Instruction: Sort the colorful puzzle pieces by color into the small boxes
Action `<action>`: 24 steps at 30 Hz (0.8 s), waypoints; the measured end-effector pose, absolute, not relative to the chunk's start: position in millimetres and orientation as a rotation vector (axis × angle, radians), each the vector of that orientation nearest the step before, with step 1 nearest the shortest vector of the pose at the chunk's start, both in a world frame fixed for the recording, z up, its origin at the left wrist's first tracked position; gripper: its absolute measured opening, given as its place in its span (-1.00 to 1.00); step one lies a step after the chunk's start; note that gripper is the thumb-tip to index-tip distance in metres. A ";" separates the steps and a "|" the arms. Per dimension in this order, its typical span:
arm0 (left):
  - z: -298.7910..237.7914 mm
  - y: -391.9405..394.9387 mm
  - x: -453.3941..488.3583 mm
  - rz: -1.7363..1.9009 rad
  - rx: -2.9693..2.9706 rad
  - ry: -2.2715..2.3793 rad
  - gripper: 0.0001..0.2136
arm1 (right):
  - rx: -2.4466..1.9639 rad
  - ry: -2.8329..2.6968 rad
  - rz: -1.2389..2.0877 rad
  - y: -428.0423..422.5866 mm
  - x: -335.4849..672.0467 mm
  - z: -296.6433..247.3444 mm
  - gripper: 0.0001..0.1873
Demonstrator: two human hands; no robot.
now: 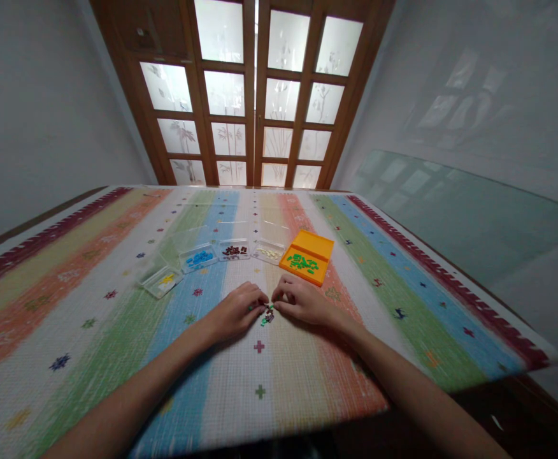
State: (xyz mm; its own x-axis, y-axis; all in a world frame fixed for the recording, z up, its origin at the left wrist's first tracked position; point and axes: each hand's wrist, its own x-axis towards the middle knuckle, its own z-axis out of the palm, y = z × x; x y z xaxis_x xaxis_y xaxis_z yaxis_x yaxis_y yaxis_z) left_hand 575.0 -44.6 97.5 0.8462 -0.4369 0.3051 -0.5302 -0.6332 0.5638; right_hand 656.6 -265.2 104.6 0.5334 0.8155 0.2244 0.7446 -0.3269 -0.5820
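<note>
Both hands meet over the middle of the striped tablecloth (241, 382). Between their fingertips is a small cluster of building bricks (269, 315) in brown, green and white. My left hand (241, 309) is closed, its thumb and fingers pinched, with a tiny green brick (250, 308) showing at them. From the other side, my right hand (302, 299) is closed too, thumb and forefinger pinched at the edge of the cluster. Whether the cluster rests on the cloth or is slightly lifted, I cannot tell.
Beyond my hands stand open clear boxes of yellow (160, 282), blue (197, 257), brown (234, 250) and cream pieces (268, 252). An open orange case (313, 242) with green pieces stands at their right. Wooden doors (254, 95) rise behind the table.
</note>
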 end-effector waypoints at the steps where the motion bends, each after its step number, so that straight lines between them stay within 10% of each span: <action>1: 96.5 -45.8 575.8 0.180 2.351 -0.715 -0.86 | -2.127 -1.233 0.152 -265.9 657.7 104.3 -0.92; 24: 103.6 -60.4 573.4 0.330 2.241 -0.437 -0.84 | -1.745 -0.756 0.376 -255.8 650.1 107.3 -0.78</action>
